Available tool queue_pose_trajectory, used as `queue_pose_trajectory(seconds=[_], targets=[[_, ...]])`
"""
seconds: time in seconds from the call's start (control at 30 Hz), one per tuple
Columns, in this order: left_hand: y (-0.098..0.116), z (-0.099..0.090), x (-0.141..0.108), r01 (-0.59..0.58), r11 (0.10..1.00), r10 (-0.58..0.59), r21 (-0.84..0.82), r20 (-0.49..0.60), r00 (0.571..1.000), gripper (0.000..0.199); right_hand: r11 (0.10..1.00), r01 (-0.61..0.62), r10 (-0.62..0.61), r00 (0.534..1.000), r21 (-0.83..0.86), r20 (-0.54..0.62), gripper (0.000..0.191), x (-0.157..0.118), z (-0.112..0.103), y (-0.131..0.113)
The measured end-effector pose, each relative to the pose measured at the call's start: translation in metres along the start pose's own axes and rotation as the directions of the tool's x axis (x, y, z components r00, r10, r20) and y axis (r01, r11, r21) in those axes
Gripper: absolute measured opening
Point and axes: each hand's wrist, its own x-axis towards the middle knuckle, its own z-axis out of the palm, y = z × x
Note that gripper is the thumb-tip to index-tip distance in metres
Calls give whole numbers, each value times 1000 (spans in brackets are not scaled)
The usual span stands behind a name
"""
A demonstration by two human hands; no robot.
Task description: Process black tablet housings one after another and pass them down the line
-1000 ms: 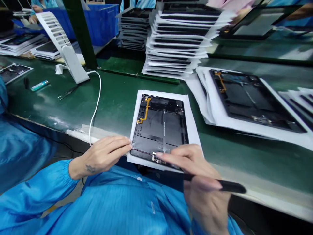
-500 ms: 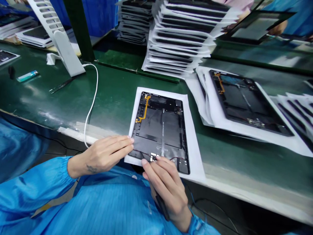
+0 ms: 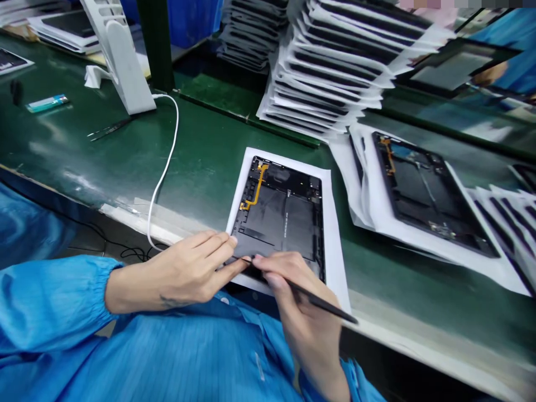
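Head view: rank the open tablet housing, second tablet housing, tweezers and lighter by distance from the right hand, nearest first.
From the right hand, holding a black pick:
1. Open tablet housing: under the fingertips, on its white sheet.
2. Second tablet housing: to the right, on white sheets.
3. Tweezers: far left on the bench.
4. Lighter: farther left.

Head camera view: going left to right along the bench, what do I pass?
Lighter → tweezers → white cable → tablet → second tablet
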Motion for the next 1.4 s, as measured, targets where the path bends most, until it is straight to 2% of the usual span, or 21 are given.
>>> queue_pose_trajectory(seconds=[0.1, 0.33, 0.43, 0.6, 0.7, 0.93, 1.17, 1.27, 1.4], targets=[[2, 0, 1, 14, 1000, -14, 23, -11, 1000, 30, 1000, -7, 5, 998, 24, 64, 17, 14, 5, -2], [3, 3, 1, 2, 1000, -1, 9, -17, 1000, 28, 999, 51, -50, 994, -8, 99, 17, 18, 6, -3], [-2, 4, -3, -18, 1000, 18, 6, -31, 999, 27, 996, 94, -94, 988, 11, 120, 18, 22, 6, -5], [-15, 9, -17, -55, 992, 39, -114, -138, 990, 22, 996, 88, -92, 984, 33, 152, 19, 25, 4, -5], [-14, 9, -19, -20, 995, 10, -95, -112, 994, 28, 996, 88, -90, 982, 15, 165, 18, 21, -5, -3], [-8, 4, -10, 8, 995, -13, -100, -44, 999, 32, 991, 34, -13, 989, -133, 149, 17, 4, -34, -4], [-13, 9, 11, -90, 985, 80, -147, -71, 994, 31, 980, 53, -33, 994, -190, 106, 20, 1, -31, -9], [-11, 14, 19, -106, 982, 95, -159, -80, 992, 31, 973, 92, -58, 985, -212, 162, 21, -2, -29, -10], [-8, 19, 18, -114, 981, 109, -155, -37, 993, 25, 952, 173, -120, 970, -253, 211, 25, -12, -25, -12]])
